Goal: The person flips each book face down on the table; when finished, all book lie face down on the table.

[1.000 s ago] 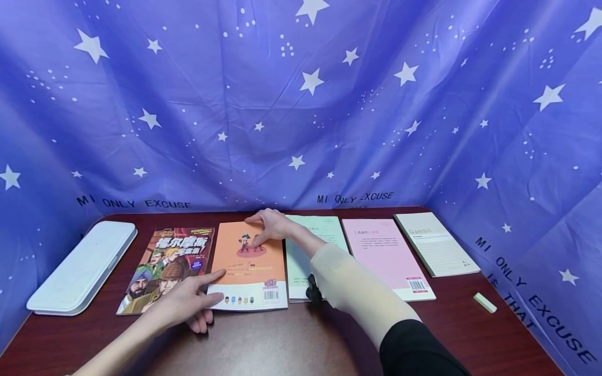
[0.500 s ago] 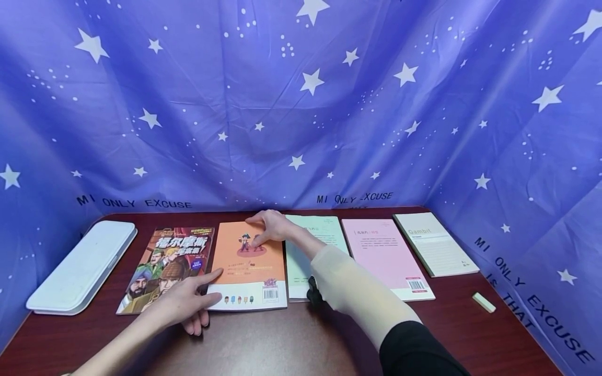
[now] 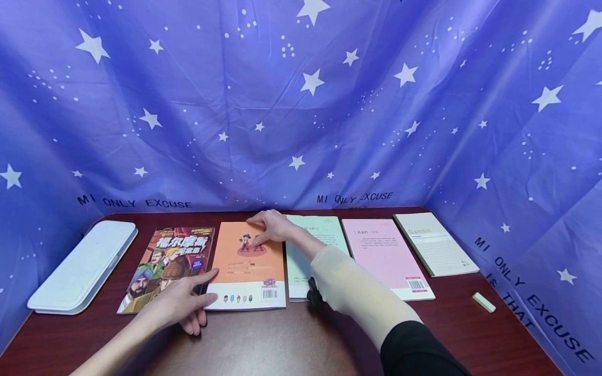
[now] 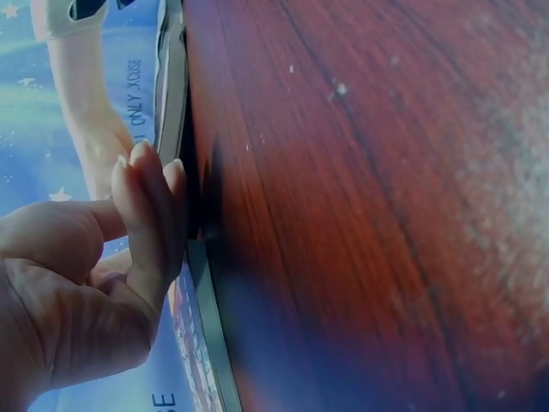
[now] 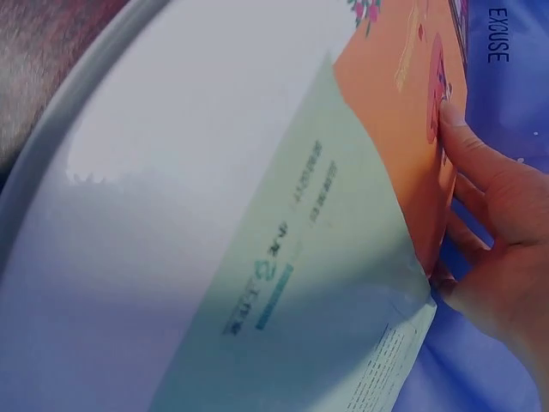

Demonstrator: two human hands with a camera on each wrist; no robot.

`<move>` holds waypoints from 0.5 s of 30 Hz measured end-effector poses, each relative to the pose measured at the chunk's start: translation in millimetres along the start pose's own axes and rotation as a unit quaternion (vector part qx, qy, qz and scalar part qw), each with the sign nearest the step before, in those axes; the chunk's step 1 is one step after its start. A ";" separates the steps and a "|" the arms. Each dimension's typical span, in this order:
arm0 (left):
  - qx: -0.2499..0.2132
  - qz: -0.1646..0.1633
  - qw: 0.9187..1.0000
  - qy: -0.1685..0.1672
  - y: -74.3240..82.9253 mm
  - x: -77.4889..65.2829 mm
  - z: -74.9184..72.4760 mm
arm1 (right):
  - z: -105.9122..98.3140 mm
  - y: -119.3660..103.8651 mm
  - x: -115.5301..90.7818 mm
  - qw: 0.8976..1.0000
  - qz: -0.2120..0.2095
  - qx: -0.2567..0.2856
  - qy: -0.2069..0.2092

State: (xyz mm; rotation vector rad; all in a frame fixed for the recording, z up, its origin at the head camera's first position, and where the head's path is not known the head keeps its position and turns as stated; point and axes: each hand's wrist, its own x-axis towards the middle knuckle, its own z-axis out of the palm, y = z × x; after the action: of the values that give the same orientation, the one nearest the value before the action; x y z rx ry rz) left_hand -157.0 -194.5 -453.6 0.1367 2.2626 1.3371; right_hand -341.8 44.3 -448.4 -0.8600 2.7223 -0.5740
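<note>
An orange-and-white book lies flat in the row on the table. My right hand reaches over the mint-green book to the orange book's far edge. In the right wrist view the thumb of the right hand rests on the orange cover while its other fingers curl at the edge. My left hand is at the orange book's left edge, forefinger and thumb extended against it, the other fingers loosely bent. Beneath the left wrist lies a comic-style book, partly covered by that hand.
Right of the mint-green book lie a pink book and a cream notebook marked Gambit. A small pale eraser-like block lies near the right edge. A white case is at far left. Blue starry cloth borders the table.
The orange book has shifted slightly to the left, and my left hand has moved a little left with its edge. My right hand stays at the far edge.
</note>
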 end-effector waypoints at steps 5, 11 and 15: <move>0.010 -0.003 1.000 -0.009 0.0 0.0 0.2 | -0.2 -5.1 -1.0 1.000 0.007 -0.004 0.007; 0.027 0.015 0.999 -0.014 0.1 -1.7 -5.1 | 1.4 -18.2 -2.0 1.000 0.013 -0.021 0.014; 0.064 0.025 0.997 0.017 -1.4 -3.9 -12.3 | 5.7 -30.7 0.1 1.000 0.008 -0.021 0.021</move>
State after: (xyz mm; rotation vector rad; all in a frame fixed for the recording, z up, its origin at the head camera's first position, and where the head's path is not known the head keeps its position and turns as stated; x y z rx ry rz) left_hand -159.2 -206.2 -448.5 0.2166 2.3893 1.2270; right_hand -324.7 19.5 -440.3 -0.8442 2.7863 -0.5406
